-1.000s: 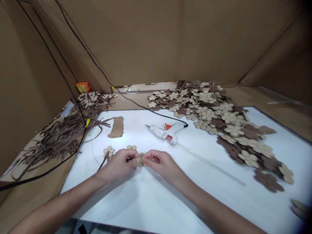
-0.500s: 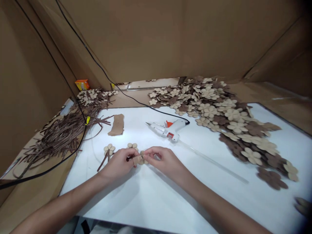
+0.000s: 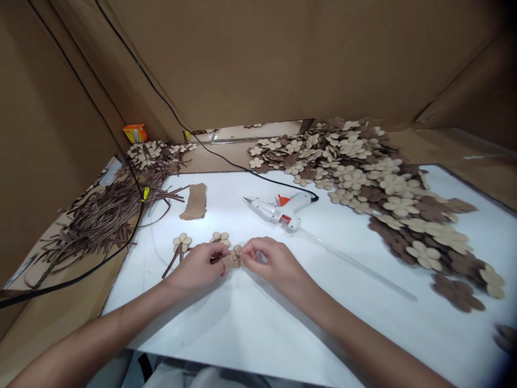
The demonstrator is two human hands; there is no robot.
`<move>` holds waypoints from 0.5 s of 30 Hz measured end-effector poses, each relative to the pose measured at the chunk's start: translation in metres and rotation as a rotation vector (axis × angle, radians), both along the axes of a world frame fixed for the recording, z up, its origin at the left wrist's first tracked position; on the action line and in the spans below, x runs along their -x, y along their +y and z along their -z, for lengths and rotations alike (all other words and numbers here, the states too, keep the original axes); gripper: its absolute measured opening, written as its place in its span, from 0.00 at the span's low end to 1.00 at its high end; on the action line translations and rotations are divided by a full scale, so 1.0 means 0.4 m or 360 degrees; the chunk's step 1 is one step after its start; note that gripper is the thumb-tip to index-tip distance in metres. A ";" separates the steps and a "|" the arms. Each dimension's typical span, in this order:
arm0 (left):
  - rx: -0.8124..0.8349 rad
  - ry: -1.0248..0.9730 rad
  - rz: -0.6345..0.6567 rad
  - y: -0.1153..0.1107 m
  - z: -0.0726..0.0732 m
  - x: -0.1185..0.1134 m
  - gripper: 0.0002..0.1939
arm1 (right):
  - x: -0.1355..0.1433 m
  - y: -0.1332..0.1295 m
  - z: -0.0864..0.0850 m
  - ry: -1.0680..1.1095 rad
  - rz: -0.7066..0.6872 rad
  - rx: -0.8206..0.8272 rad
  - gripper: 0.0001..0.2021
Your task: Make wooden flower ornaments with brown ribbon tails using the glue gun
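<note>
Just in front of me, a small beige felt flower (image 3: 236,258) is pinched at its left side by my left hand (image 3: 205,265). A bit of brown cord shows by those fingers. My right hand (image 3: 270,260) has thumb and forefinger pressed together at the flower's right edge; a thin dark line crosses the petals toward them, too fine to name surely. Behind the left hand lie a beige flower with brown cord tails (image 3: 182,242) and another beige flower (image 3: 220,237), partly hidden.
A white glue gun (image 3: 278,210) with a clear glue stick (image 3: 359,264) lies beyond my right hand. Beige and brown flowers (image 3: 398,205) are heaped at right. Brown cords (image 3: 109,215) pile at left, under a black cable (image 3: 137,229). A torn cardboard piece (image 3: 195,202) lies behind.
My right fingertips have shifted slightly right, off the petals to the flower's edge. The left hand keeps its pinch. The view has tilted a little.
</note>
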State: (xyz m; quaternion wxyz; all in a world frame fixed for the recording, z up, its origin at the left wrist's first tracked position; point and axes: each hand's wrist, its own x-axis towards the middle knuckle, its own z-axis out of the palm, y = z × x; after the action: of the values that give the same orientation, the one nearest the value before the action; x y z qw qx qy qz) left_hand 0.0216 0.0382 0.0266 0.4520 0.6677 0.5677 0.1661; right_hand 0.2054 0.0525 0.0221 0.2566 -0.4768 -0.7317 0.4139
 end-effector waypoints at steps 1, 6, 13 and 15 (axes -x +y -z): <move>-0.0045 0.0059 -0.0007 -0.002 0.000 -0.002 0.07 | 0.001 0.000 -0.002 -0.0047 -0.0001 -0.0041 0.06; -0.0189 0.0246 -0.0059 -0.007 -0.003 -0.018 0.07 | 0.005 0.005 -0.002 -0.0217 -0.0007 -0.0166 0.06; -0.0196 0.0353 -0.0104 -0.009 -0.002 -0.030 0.06 | 0.016 -0.001 0.015 -0.0407 -0.0011 -0.0379 0.06; -0.0170 0.0355 -0.0127 -0.008 -0.002 -0.032 0.07 | 0.020 -0.003 0.019 -0.0423 0.0005 -0.0394 0.06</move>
State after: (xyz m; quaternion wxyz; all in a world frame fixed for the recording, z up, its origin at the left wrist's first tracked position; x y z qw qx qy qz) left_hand 0.0344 0.0348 0.0275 0.3429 0.6822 0.6307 0.1387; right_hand 0.1973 0.0512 0.0145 0.2150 -0.4932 -0.8039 0.2535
